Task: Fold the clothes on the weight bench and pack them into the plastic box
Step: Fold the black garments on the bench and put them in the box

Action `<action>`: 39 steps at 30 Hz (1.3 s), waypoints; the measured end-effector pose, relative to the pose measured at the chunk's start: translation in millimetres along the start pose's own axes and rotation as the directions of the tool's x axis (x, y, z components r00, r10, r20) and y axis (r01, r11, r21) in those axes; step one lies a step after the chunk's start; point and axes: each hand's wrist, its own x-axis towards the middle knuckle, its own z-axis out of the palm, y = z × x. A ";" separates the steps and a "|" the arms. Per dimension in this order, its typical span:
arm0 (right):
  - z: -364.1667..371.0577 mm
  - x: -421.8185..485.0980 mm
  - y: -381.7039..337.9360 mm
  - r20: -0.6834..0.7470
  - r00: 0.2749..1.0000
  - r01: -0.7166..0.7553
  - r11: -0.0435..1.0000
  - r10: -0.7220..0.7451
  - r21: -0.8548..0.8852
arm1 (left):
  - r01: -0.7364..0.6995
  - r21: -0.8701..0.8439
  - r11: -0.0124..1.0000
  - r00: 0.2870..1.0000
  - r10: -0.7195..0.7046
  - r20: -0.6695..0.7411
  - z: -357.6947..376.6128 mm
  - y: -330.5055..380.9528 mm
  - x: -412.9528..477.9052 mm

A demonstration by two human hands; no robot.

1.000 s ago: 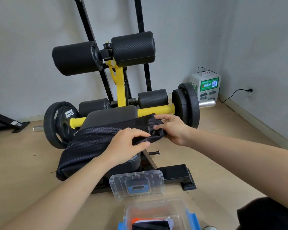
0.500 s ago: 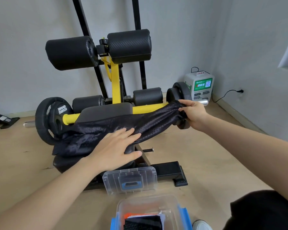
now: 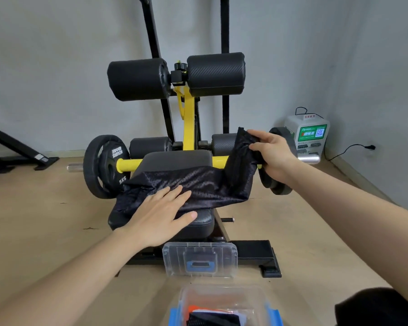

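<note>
The black mesh garment (image 3: pixel 205 184) lies creased across the worktop (image 3: pixel 177 158), under the left grip (image 3: pixel 160 212), which presses it flat-fingered; the right grip (image 3: pixel 273 156) pinches its raised end; the plastic box (image 3: pixel 186 300) stands nearer than both

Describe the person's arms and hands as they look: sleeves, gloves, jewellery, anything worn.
Both arms are bare as far as the frame shows, and no sleeve is in view. The left hand and the right hand have no gloves on. No ring, watch or wristband is visible on either.
</note>
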 end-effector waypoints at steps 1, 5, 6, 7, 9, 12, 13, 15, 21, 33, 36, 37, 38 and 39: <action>9.9 -0.2 -2.1 0.029 1.000 0.006 1.000 -0.006 0.004 | -0.008 0.008 1.000 1.000 0.008 -0.003 2.2 -5.3 -5.1; 60.5 -3.8 -2.8 0.161 0.987 0.033 0.999 -0.028 -0.028 | -0.024 0.017 1.000 0.998 0.025 -0.055 8.5 -24.4 -22.8; 73.5 -6.5 0.4 0.191 0.981 0.049 0.997 -0.037 -0.061 | -0.018 0.021 1.000 0.997 0.020 -0.075 9.0 -29.2 -26.1; 85.2 -9.5 5.5 0.217 0.975 0.063 0.992 -0.038 -0.109 | -0.003 0.025 1.000 0.996 0.005 -0.093 9.0 -34.2 -28.8; 103.4 -15.3 20.7 0.272 0.962 0.078 0.968 -0.011 -0.238 | 0.063 0.024 0.998 0.993 -0.060 -0.105 7.5 -46.9 -33.4; 116.0 -18.4 41.5 0.294 0.954 0.075 0.907 0.055 -0.414 | 0.230 0.019 0.973 0.970 -0.227 -0.083 0.5 -75.3 -40.6; 118.3 -19.2 44.0 0.295 0.953 0.066 0.898 0.074 -0.435 | 0.296 0.037 0.955 0.951 -0.290 -0.106 -2.5 -86.1 -43.8; 121.6 -20.8 44.4 0.289 0.953 0.056 0.885 0.091 -0.462 | 0.407 0.049 0.912 0.896 -0.389 -0.215 -8.3 -105.0 -49.5; 129.0 -18.7 46.4 0.284 0.956 0.078 0.874 0.071 -0.479 | 0.231 -0.250 0.940 0.923 -0.294 -0.249 -3.4 -110.1 -48.5; 132.4 -19.4 49.9 0.293 0.955 0.098 0.874 0.052 -0.477 | 0.146 -0.302 0.942 0.860 -0.272 -0.433 5.0 -106.1 -52.9; 132.1 -19.8 49.1 0.298 0.953 0.101 0.879 0.048 -0.466 | 0.127 -0.390 0.912 0.835 -0.310 -0.455 1.2 -116.3 -58.7; 131.8 -20.1 49.1 0.304 0.951 0.102 0.881 0.049 -0.461 | 0.142 -0.407 0.902 0.818 -0.339 -0.465 -0.2 -121.1 -61.4; 131.6 -20.5 48.9 0.307 0.950 0.098 0.885 0.053 -0.456 | 0.176 -0.412 0.894 0.795 -0.376 -0.475 -1.4 -125.4 -64.5; 131.4 -20.4 49.5 0.310 0.949 0.099 0.888 0.051 -0.449 | 0.215 -0.414 0.884 0.771 -0.414 -0.484 -1.5 -129.4 -67.6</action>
